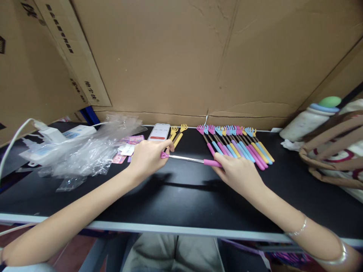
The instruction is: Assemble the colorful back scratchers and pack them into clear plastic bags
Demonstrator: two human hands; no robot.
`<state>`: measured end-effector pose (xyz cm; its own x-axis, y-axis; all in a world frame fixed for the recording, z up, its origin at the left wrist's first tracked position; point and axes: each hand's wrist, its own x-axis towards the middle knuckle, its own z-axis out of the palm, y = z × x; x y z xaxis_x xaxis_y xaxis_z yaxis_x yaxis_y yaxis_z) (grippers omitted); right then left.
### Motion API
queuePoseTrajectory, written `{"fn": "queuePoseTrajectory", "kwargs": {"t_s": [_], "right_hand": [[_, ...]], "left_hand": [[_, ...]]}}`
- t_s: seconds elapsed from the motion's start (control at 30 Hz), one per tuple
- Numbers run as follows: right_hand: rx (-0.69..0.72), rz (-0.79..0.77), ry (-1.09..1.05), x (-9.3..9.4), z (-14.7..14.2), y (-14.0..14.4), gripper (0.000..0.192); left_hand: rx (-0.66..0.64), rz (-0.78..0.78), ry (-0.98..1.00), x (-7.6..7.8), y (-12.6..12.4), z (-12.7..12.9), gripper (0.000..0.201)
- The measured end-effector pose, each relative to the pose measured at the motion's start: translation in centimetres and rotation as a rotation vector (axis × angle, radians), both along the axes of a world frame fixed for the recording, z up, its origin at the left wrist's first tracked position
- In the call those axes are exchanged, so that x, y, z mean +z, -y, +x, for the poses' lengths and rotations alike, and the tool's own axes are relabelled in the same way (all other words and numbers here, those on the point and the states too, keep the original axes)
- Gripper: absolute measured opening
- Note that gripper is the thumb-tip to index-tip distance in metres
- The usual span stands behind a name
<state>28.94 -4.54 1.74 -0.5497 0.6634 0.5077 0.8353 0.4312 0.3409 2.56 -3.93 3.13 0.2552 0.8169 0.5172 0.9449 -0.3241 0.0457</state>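
Plastic bags (82,151) lay left of the left hand (149,156), which pinched the pink scratcher (187,159) by its claw while the right hand (239,174) gripped its handle, best pulled straight, clear of the phone (159,132) and row (241,145) beyond.

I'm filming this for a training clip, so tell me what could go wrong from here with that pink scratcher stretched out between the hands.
1. The pink back scratcher is extended, left hand on its head, right hand on its handle; its thin metal rod might bend if pulled crookedly.
2. The right hand sits against the row of scratchers; a nudge could scatter them.
3. The phone lies just behind the left hand and might get knocked.
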Motion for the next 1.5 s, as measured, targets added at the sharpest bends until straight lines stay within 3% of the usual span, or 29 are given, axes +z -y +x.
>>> {"fn": "queuePoseTrajectory", "kwargs": {"t_s": [0.3, 0.43, 0.57, 0.87, 1.23, 1.5], "right_hand": [[0.068, -0.007, -0.028, -0.5, 0.1, -0.1, 0.042], [0.106, 0.018, -0.048, 0.6, 1.3, -0.5, 0.041], [0.162, 0.028, -0.051, 1.3, 2.7, -0.9, 0.039], [0.207, 0.072, 0.026, 0.1, 2.4, -0.6, 0.042], [0.209, 0.145, 0.047, 0.7, 1.3, 0.5, 0.042], [0.156, 0.098, -0.010, 0.9, 1.5, -0.7, 0.042]], "left_hand": [[-0.059, 0.111, -0.113, 0.1, 0.2, -0.6, 0.021], [-0.214, 0.192, -0.280, 0.2, -0.3, -1.9, 0.014], [-0.321, 0.328, -0.461, 0.4, -0.7, -2.7, 0.022], [-0.554, 0.425, -0.577, -1.0, -1.1, -2.1, 0.028], [-0.552, 0.369, -0.561, -1.5, -0.8, -2.3, 0.028], [-0.488, 0.241, -0.432, -0.7, -0.9, -2.5, 0.026]]}}
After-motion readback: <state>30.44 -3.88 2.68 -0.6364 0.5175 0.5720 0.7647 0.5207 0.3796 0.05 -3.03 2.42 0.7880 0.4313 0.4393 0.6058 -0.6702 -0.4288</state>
